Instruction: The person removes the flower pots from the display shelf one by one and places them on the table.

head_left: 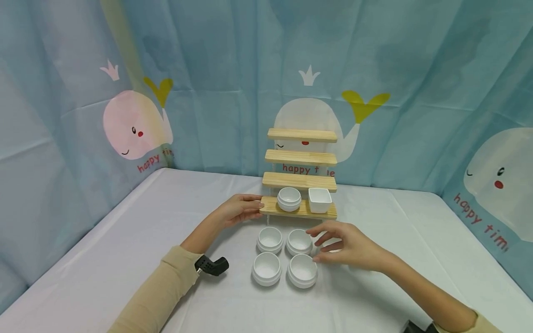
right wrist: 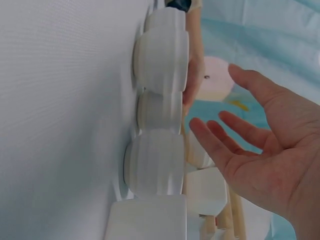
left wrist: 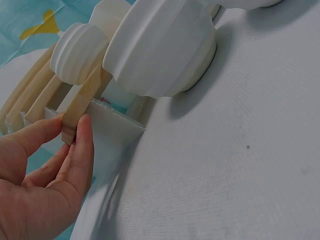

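Observation:
A stepped wooden rack (head_left: 300,180) stands at the back of the table. My left hand (head_left: 241,210) pinches the left end of its lowest shelf (left wrist: 82,100) between thumb and fingers. On that shelf sit a round white bowl (head_left: 289,199) and a square white bowl (head_left: 319,200). Several round white bowls (head_left: 267,269) are grouped in front of the rack. My right hand (head_left: 347,245) hovers at the right side of this group, fingers spread and holding nothing. Close below it, the right wrist view shows a white square-sided bowl (right wrist: 147,220), mostly hidden by the hand in the head view.
A white cloth (head_left: 208,305) covers the table. Behind it hangs a blue curtain (head_left: 216,92) with printed whales, close to the back of the rack. The rack's upper shelves (head_left: 300,157) hold nothing. A black strap device (head_left: 212,265) sits on the left wrist.

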Demonstrator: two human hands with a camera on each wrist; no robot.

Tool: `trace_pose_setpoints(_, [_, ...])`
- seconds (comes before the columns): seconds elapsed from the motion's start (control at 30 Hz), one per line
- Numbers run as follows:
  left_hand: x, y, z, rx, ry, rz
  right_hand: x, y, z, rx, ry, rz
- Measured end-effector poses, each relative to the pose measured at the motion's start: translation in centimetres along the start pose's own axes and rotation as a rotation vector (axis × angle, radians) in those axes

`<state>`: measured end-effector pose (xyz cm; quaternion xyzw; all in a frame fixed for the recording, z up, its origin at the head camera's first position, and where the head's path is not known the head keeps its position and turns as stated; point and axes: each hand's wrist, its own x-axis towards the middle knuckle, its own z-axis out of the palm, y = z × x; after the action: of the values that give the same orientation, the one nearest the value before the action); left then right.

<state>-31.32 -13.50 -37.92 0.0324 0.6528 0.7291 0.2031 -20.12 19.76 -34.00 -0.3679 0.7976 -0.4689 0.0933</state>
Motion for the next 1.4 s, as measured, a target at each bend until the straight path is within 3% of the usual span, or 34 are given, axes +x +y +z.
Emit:
trace_pose_setpoints(0.53, [-0.3,0.3,0.2,0.001,-0.006,0.009,0.6,-0.2,-1.2,-0.036,0.051,-0.019])
trace_pose_setpoints(1.1, [-0.3,0.3,0.1,-0.008,-0.013,0.005,2.5,-0.9,-2.1,-0.067,0.085,0.0])
trace_pose_setpoints(1.4, [-0.3,0.1,0.0,-0.022,-0.008,0.0,3.7,-1.2,-2.5,-0.094,0.111,0.069])
